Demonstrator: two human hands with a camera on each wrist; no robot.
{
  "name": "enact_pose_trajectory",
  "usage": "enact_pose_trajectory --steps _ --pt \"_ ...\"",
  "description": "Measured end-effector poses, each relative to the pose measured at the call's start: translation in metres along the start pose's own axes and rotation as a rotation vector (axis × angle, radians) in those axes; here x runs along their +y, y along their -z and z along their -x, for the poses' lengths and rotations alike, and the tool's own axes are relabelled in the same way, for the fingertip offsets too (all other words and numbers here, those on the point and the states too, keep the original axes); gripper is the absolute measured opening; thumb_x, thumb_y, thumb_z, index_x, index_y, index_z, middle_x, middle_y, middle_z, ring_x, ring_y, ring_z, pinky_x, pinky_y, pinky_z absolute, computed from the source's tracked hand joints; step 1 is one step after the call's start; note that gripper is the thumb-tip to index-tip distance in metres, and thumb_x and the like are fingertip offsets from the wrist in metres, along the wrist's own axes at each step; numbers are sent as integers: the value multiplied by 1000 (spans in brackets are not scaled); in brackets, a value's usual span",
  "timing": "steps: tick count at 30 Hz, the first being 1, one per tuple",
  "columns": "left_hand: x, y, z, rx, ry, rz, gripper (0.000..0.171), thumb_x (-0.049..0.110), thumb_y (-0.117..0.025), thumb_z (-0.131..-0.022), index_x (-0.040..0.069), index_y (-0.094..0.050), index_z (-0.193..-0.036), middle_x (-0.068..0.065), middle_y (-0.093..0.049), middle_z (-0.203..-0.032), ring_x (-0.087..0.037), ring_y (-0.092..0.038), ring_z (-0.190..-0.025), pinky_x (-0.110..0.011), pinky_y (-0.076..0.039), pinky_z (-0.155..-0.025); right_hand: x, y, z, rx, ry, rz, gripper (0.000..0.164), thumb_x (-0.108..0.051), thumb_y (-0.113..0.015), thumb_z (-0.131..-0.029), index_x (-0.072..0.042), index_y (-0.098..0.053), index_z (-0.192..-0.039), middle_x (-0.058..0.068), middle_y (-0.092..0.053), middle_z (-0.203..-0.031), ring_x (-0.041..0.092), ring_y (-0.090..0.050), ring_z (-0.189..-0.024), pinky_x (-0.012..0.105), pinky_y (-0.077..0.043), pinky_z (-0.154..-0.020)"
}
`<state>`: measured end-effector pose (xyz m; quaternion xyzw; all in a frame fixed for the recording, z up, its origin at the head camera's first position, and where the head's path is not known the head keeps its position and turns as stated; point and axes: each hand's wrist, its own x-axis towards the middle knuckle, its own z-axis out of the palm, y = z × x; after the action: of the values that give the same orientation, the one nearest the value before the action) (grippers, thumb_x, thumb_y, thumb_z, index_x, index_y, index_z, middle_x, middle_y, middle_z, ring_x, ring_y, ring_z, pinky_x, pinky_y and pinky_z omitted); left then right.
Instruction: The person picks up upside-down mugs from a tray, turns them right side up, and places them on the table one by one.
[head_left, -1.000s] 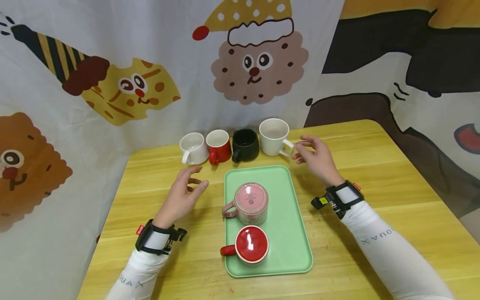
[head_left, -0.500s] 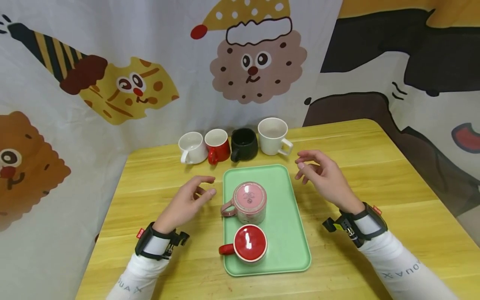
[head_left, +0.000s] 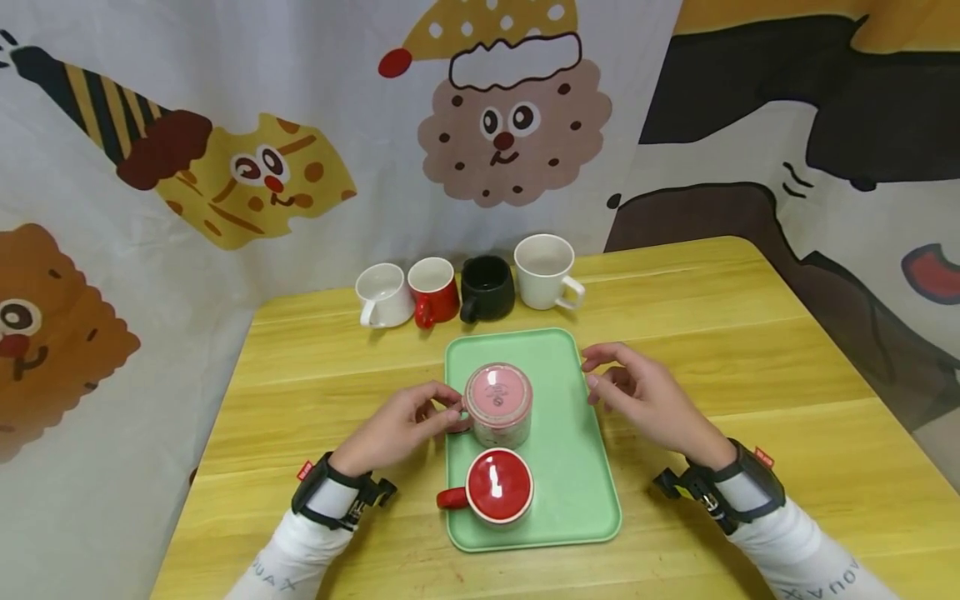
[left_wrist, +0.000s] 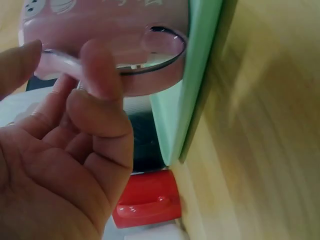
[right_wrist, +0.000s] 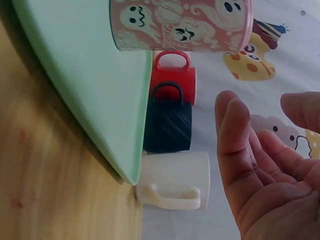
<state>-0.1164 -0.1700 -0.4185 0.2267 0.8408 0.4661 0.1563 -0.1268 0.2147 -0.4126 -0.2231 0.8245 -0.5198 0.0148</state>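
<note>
A pink mug [head_left: 498,396] with ghost figures stands upside down on a green tray [head_left: 562,467]. My left hand [head_left: 401,421] is at its handle, curled fingertips and thumb close around it; the left wrist view shows the handle [left_wrist: 155,82] behind a fingertip. My right hand [head_left: 648,396] hovers by the tray's right edge, fingers loosely bent and holding nothing. Nearer to me, a red mug [head_left: 500,487] also sits upside down on the tray, its handle pointing left.
Behind the tray, upright mugs stand in a row: a small white one [head_left: 386,296], a red-and-white one [head_left: 435,292], a black one [head_left: 487,287] and a larger white one [head_left: 546,271]. A patterned curtain [head_left: 300,67] hangs behind the wooden table [head_left: 315,358].
My left hand has come forward and right to the pink mug's handle. My right hand has drawn back from the large white mug toward the tray's right edge.
</note>
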Motion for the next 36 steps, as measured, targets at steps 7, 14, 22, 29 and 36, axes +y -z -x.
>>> enact_pose_trajectory --steps 7,14,22,29,36 --pt "-3 -7 -3 -54 7 11 20 24 -59 -112 10 -71 -119 -4 -74 -107 -24 -68 -98 -29 -56 -85 7 -6 9 -51 -26 -34 27 -12 -66 -107 -8 -62 -133 17 -68 -115 30 -74 -81 41 -63 -69" --pt "-2 -17 -2 -75 20 25 24 26 -53 -114 9 -69 -115 -5 -70 -103 -18 -63 -97 -31 -55 -89 13 -13 11 -53 5 -20 25 -10 -66 -107 -10 -63 -132 17 -68 -115 28 -73 -78 35 -61 -64" --pt "-3 -23 -1 48 1 88 24 23 -51 -114 3 -63 -111 -9 -61 -91 -26 -60 -86 -29 -51 -74 10 -11 10 -76 -37 -61 25 -14 -64 -108 -10 -62 -133 17 -67 -116 34 -72 -81 41 -62 -65" --pt "6 -14 -5 171 -3 105 21 19 -49 -115 3 -61 -112 -13 -61 -94 -38 -58 -83 -27 -49 -68 9 -6 7 -79 -51 -86 27 -14 -65 -108 -9 -61 -134 10 -68 -114 34 -73 -82 43 -63 -65" --pt "23 -6 -13 283 -90 140 20 14 -48 -115 -2 -58 -109 -14 -56 -86 -23 -53 -73 -27 -46 -61 0 -8 -6 -96 -93 -151 31 -17 -64 -109 -7 -58 -138 15 -64 -124 37 -73 -86 43 -62 -67"
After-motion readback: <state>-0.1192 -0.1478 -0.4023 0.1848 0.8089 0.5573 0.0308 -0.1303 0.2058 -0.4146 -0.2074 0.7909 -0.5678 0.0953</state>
